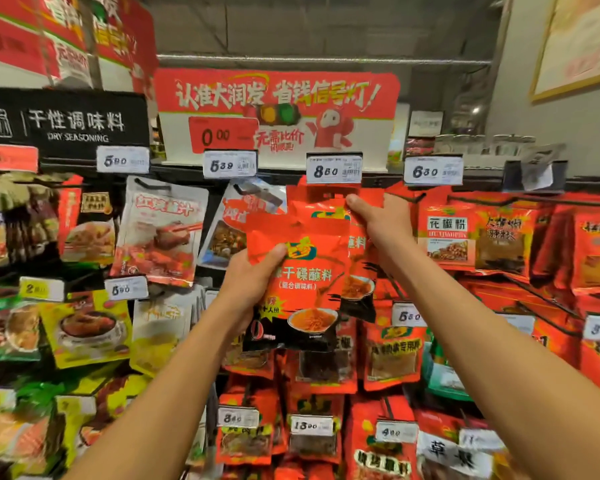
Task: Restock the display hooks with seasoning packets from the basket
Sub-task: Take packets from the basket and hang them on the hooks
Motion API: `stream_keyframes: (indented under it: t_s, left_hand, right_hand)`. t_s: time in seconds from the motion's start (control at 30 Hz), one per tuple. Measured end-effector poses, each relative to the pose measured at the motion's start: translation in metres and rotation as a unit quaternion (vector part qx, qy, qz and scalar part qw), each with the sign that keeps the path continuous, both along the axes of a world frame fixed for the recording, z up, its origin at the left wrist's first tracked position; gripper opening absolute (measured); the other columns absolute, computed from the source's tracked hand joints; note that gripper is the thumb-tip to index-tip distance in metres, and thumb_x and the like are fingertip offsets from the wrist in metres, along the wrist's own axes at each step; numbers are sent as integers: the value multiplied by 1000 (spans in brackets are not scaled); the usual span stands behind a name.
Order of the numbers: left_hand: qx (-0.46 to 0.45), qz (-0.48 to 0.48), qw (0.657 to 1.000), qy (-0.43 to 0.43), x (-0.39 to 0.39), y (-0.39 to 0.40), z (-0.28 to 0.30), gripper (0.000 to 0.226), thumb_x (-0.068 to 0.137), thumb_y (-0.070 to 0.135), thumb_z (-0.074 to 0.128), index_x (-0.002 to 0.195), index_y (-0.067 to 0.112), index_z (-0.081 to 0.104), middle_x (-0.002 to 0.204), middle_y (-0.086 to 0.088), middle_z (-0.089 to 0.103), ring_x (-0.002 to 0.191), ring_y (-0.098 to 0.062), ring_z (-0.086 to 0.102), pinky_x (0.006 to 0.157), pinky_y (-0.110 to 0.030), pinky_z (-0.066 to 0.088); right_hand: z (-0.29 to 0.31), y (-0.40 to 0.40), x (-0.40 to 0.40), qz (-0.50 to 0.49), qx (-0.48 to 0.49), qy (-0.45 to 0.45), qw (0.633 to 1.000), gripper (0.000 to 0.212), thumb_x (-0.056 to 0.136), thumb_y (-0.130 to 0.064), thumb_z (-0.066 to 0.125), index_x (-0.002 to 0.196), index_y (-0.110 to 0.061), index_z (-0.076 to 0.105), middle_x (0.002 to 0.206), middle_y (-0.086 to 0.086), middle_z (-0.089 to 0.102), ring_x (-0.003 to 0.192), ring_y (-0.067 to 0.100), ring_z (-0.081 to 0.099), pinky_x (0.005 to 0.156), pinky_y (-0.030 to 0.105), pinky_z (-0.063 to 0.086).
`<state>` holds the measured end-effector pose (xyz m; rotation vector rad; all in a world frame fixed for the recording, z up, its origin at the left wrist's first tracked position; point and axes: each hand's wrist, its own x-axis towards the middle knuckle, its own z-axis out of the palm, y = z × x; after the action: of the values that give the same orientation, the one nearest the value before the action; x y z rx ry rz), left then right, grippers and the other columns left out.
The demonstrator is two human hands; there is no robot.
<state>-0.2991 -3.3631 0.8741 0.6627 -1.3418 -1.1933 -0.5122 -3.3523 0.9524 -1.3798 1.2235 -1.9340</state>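
Nearest, at the centre of the frame, the left hand (253, 271) grips a red seasoning packet (302, 282) by its left edge, thumb curled over the front. The pouch looks light, thin and crinkly, probably limp and a little slick, so it is best held near the stiffer top seam beside its hanging hole. Just behind, upper centre, the right hand (385, 223) pinches the top of a second packet (326, 204) at the hook under the price tag (334, 169). No basket shows.
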Motion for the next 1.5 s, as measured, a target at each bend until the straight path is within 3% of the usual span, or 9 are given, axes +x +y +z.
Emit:
stream_keyframes:
  t_s: [0.13,0.3,0.5,0.67,0.83,1.03,1.27,1.4,1.5]
  left_hand:
    - [-6,-13,1000,17,-6,-9,2,24,90,31,73,110,18,70,100,-8,79,89,-26,77,70,-35,62]
    - [-8,-26,999,18,-9,-20,13,24,89,30,75,108,18,70,97,-7,79,85,-26,77,64,-31,60]
    - [-20,-8,1000,10,-19,-27,17,16,89,29,76,102,22,71,94,-5,80,81,-25,78,61,-30,60]
    - [-30,24,998,39,-40,-31,28,14,91,31,75,100,20,73,91,-5,80,81,-23,77,65,-34,60]
    - [17,21,998,60,-63,-31,45,16,90,26,75,101,14,71,81,-4,79,70,-20,77,56,-30,59]
    - [64,14,997,45,-68,-31,60,7,92,18,71,95,13,68,68,-3,76,57,-17,73,47,-27,55]
    - [-41,107,992,-49,-53,-25,40,13,92,32,70,101,23,69,87,5,77,78,-12,75,63,-27,57]
    - [-86,77,976,-182,-27,-14,2,68,72,46,79,133,40,48,119,14,64,104,-4,66,87,-31,56]
    - [-58,23,981,-185,-29,-25,-5,58,71,41,83,122,44,55,107,20,73,94,2,70,80,-22,58]
  right_hand:
    - [6,-17,-2,-61,6,39,997,38,82,-15,78,48,-23,63,55,-12,57,55,8,50,55,26,39]
    - [11,-28,-4,-123,17,77,989,32,80,-26,80,51,-31,68,53,-15,62,61,15,58,60,38,45]
    - [3,-34,-15,-139,66,94,984,21,89,-42,71,92,-22,73,100,1,74,98,26,71,84,41,57]
    - [-11,-22,-24,-28,-14,-94,995,45,91,-59,57,96,-16,68,73,-6,59,57,8,51,50,24,37]
    - [-25,-19,-17,-90,-63,44,993,19,98,-46,60,93,-27,63,92,-5,66,77,4,60,64,22,47]
    - [-16,-28,-14,-133,-25,60,989,47,96,-41,61,84,4,59,80,23,67,66,21,55,61,45,45]
    - [-28,-22,-18,-146,22,85,985,33,92,-49,68,100,-19,56,96,3,67,89,20,65,75,37,51]
    - [-63,6,-21,-16,39,75,996,68,71,-54,78,126,-27,48,107,-9,67,93,8,71,75,28,56]
    - [-65,-9,-22,-96,58,182,977,43,80,-50,73,115,-29,61,106,-17,66,100,11,65,84,35,51]
